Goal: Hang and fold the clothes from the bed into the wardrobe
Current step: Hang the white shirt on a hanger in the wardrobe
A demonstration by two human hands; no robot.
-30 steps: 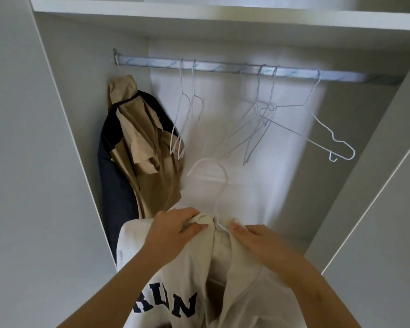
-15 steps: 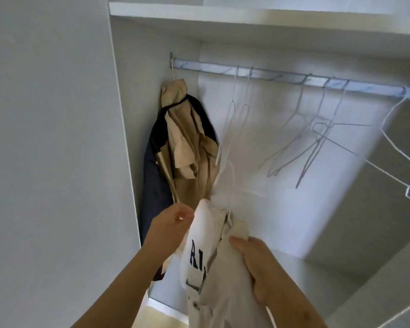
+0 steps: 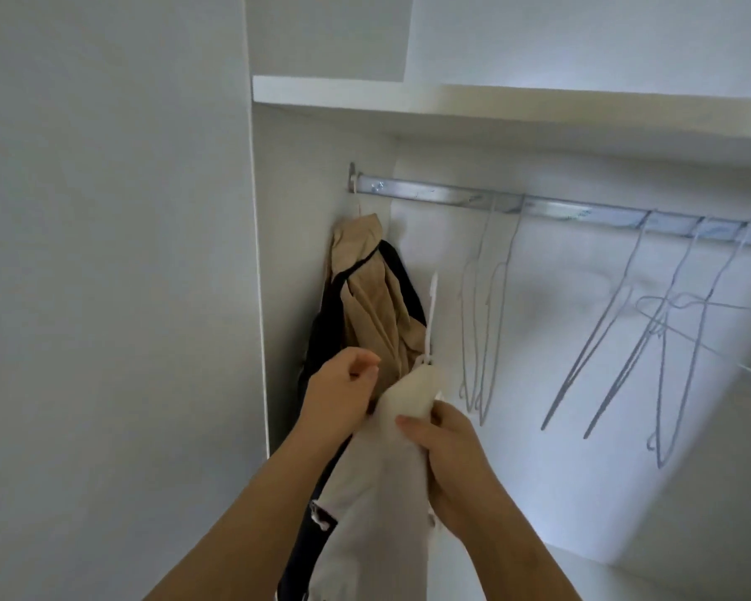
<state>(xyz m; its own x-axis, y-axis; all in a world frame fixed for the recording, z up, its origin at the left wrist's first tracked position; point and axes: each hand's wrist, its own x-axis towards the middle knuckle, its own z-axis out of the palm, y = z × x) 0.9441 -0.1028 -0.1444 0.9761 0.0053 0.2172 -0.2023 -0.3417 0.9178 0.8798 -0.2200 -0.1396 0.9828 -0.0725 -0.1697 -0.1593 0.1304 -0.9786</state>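
A cream shirt [image 3: 386, 483] with dark lettering hangs on a white wire hanger [image 3: 430, 318] whose hook sticks up below the metal rail [image 3: 517, 203]. My right hand [image 3: 447, 453] grips the shirt's shoulder from the right. My left hand [image 3: 339, 396] is at the shirt's left side with curled fingers; whether it holds cloth is hidden. A beige and navy garment [image 3: 373, 305] hangs at the rail's left end, just behind the shirt.
Several bare wire hangers [image 3: 482, 323] hang along the rail, some tilted at the right [image 3: 651, 340]. A white shelf [image 3: 452, 101] runs above the rail. The wardrobe's left side panel [image 3: 261, 297] stands close to my left arm.
The view has swung left and upward. The shirt on its hanger has risen and moved left towards the hung beige garment, turned edge-on so the lettering is mostly hidden.
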